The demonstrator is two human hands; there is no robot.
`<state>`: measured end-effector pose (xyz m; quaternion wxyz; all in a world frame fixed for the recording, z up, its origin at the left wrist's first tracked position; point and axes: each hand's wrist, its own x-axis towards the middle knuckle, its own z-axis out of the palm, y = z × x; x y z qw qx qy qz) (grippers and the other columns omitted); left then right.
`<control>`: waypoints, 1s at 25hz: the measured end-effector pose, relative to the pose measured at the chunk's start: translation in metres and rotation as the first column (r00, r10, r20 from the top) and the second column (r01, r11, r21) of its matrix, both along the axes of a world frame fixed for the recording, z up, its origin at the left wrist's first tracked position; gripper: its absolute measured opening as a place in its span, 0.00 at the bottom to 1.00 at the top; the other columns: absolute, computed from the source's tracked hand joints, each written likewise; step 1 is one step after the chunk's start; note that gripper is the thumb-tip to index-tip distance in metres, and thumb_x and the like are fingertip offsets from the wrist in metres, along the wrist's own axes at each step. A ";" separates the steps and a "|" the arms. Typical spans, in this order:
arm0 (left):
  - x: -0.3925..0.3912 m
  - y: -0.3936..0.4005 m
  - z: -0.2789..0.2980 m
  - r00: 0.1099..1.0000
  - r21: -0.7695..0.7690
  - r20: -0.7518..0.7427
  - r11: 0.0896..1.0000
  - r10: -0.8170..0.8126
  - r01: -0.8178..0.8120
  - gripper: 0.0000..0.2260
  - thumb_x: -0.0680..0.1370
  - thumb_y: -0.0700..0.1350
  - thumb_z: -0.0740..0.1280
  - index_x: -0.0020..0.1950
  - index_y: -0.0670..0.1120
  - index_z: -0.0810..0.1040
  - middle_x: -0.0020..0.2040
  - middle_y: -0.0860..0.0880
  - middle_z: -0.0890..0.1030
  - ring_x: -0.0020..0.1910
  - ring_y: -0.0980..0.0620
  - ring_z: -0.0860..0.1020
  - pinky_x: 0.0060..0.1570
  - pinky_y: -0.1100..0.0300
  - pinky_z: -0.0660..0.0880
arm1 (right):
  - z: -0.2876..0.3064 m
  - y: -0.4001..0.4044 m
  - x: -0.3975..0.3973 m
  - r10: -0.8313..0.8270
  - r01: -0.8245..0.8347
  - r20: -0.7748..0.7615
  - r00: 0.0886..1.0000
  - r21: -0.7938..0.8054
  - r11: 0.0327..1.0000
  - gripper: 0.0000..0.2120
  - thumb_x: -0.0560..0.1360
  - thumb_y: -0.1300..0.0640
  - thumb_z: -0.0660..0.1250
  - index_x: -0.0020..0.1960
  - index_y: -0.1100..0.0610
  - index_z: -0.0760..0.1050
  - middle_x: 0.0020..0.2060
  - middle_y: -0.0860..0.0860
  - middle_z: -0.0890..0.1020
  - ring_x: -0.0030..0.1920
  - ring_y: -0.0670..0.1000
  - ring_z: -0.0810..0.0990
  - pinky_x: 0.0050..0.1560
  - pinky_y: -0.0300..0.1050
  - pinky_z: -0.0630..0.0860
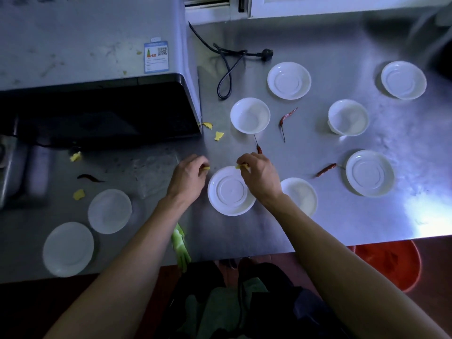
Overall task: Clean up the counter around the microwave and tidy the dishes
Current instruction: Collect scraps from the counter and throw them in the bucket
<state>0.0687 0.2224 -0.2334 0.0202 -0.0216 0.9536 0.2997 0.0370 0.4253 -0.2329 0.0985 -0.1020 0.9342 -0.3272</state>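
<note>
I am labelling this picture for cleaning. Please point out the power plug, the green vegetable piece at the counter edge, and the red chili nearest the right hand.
power plug [267, 55], head view, on the plug body.
green vegetable piece [180, 245], head view, on its middle.
red chili [259, 150], head view, on its red tip above the right hand [260, 176].

Kitchen: steel counter [318, 40], microwave [97, 69]

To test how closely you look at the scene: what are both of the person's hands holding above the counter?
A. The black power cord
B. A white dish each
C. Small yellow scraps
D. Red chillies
C: the left hand and the right hand each pinch a small yellow scrap, while the chillies, dishes and power cord lie untouched.
</note>
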 end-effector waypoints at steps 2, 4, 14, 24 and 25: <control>0.014 0.001 0.008 0.999 0.024 -0.032 0.999 -0.027 0.027 0.03 0.74 0.34 0.71 0.46 0.40 0.80 0.44 0.46 0.80 0.42 0.46 0.78 0.44 0.51 0.76 | 0.008 0.005 0.010 -0.010 0.010 -0.009 1.000 -0.008 1.000 0.09 0.77 0.65 0.65 0.55 0.60 0.81 0.49 0.55 0.83 0.50 0.58 0.79 0.46 0.54 0.78; 0.026 0.005 0.014 0.996 0.034 -0.058 0.997 -0.073 0.075 0.03 0.74 0.35 0.71 0.46 0.40 0.80 0.43 0.46 0.79 0.42 0.47 0.78 0.43 0.52 0.75 | 0.016 0.007 0.022 -0.020 0.019 -0.019 1.000 -0.019 1.000 0.09 0.77 0.65 0.65 0.54 0.60 0.81 0.49 0.55 0.83 0.50 0.58 0.79 0.46 0.53 0.78; 0.074 0.018 0.023 0.953 0.085 -0.090 0.951 -0.289 0.297 0.06 0.76 0.35 0.69 0.51 0.41 0.81 0.47 0.44 0.81 0.47 0.43 0.79 0.47 0.50 0.77 | 0.046 0.022 0.101 -0.090 0.096 -0.155 0.984 0.026 0.995 0.08 0.74 0.66 0.69 0.51 0.61 0.82 0.45 0.56 0.84 0.47 0.59 0.80 0.44 0.53 0.77; 0.093 0.085 0.032 0.868 0.148 -0.119 0.856 -0.482 0.495 0.05 0.76 0.34 0.68 0.49 0.40 0.82 0.44 0.44 0.81 0.43 0.44 0.78 0.45 0.52 0.76 | 0.057 0.097 0.189 -0.315 0.330 -0.196 0.929 0.051 0.943 0.06 0.73 0.65 0.71 0.49 0.60 0.82 0.43 0.55 0.83 0.44 0.58 0.80 0.44 0.56 0.78; 0.095 0.099 0.033 0.851 0.140 -0.113 0.840 -0.513 0.525 0.05 0.76 0.34 0.68 0.49 0.40 0.82 0.45 0.44 0.81 0.44 0.43 0.78 0.45 0.53 0.75 | 0.058 0.109 0.197 -0.349 0.365 -0.191 0.918 0.056 0.929 0.05 0.74 0.64 0.71 0.49 0.59 0.82 0.43 0.54 0.83 0.44 0.57 0.80 0.45 0.55 0.77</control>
